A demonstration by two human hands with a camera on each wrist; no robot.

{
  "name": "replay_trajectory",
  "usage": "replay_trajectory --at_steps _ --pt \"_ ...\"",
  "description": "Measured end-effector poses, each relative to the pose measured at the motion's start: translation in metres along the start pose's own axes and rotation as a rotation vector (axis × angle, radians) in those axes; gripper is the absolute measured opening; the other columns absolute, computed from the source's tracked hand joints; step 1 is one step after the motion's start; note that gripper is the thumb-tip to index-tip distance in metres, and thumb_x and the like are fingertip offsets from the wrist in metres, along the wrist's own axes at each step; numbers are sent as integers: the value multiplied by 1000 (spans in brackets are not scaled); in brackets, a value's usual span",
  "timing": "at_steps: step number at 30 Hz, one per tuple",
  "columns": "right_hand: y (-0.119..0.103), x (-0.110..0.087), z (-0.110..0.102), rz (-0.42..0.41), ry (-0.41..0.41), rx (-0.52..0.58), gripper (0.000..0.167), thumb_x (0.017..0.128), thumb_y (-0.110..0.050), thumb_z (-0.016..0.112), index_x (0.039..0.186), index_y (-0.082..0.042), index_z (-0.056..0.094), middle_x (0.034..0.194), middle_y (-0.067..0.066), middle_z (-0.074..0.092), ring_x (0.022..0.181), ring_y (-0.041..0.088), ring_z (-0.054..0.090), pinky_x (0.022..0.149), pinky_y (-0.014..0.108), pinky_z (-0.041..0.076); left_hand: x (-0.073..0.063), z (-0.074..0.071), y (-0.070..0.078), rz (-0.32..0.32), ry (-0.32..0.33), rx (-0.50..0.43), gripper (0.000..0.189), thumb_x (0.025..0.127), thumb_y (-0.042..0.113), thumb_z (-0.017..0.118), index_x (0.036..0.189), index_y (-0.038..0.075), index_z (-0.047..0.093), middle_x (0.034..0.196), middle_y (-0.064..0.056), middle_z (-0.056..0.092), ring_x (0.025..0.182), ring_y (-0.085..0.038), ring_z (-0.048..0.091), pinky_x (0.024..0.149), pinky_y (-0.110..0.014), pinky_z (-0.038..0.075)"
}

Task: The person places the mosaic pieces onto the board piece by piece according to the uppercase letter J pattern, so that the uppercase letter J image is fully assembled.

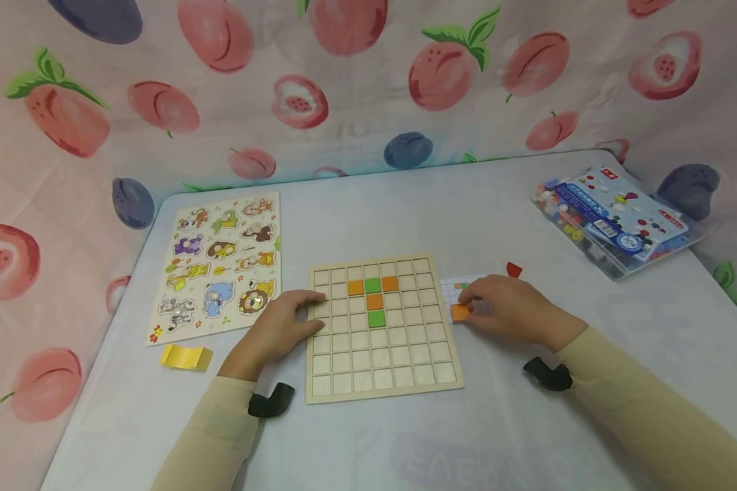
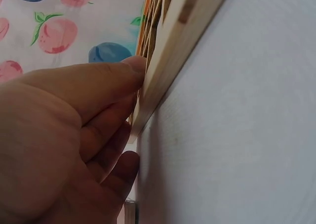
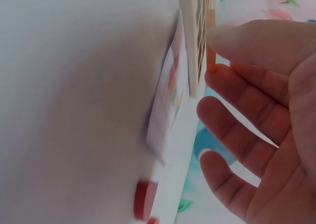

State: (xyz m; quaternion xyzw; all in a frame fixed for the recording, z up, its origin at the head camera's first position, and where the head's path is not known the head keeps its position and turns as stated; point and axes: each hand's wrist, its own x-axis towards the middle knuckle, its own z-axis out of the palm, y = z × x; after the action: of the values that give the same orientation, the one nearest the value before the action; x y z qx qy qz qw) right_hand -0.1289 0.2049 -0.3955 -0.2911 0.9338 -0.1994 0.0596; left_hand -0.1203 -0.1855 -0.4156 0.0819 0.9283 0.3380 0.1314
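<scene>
A wooden grid board (image 1: 351, 368) lies on the table with orange and green square tiles set in a T shape, among them a green tile (image 1: 377, 318). My left hand (image 1: 280, 322) rests at the board's left rim, thumb and fingertips touching it; the left wrist view shows the thumb (image 2: 113, 78) against the wooden edge. Just past the right rim, my right hand (image 1: 512, 307) pinches an orange tile (image 1: 460, 312) between thumb and forefinger. In the right wrist view the orange tile (image 3: 211, 46) stands edge-on, its other fingers spread loosely. Under this hand lies a pattern card (image 1: 450, 289), partly covered.
An animal puzzle board (image 1: 227, 320) lies at the left, with a yellow block (image 1: 186, 357) in front of it. A red piece (image 1: 514, 270) is beyond the right hand. At the back right stands a clear plastic case (image 1: 617, 221) of colourful parts.
</scene>
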Motion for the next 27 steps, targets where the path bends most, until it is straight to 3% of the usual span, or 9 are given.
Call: replay_trajectory --at_steps 4,8,14,22,27 --pt "-3 4 2 -60 25 -1 13 85 -16 79 97 -12 73 87 -7 65 85 18 60 77 38 54 2 0 0 -4 19 22 37 91 17 75 128 14 68 138 -10 58 137 -31 43 113 -49 35" --pt "-7 7 3 -64 21 -7 14 85 -17 79 97 -13 72 80 -8 59 79 14 54 71 34 50 3 0 0 -1 32 39 34 91 17 75 125 14 69 135 -9 61 136 -31 46 111 -49 37" --pt "-12 11 3 -39 8 -22 18 86 -19 78 101 -11 73 84 -6 61 80 15 53 75 35 52 6 0 1 6 41 61 32 91 17 75 122 13 70 131 -8 63 133 -31 48 109 -50 39" --pt "-16 17 6 -89 34 -3 19 86 -22 79 101 -11 75 92 -3 68 76 12 53 69 31 49 9 0 2 6 55 60 32 92 16 74 123 11 69 129 -8 64 131 -30 50 108 -49 40" --pt "-20 22 10 -105 22 16 19 87 -21 78 103 -10 75 101 -1 71 87 18 61 78 38 54 12 -1 3 -11 60 48 31 93 16 73 123 10 69 127 -9 65 130 -31 51 107 -49 41"
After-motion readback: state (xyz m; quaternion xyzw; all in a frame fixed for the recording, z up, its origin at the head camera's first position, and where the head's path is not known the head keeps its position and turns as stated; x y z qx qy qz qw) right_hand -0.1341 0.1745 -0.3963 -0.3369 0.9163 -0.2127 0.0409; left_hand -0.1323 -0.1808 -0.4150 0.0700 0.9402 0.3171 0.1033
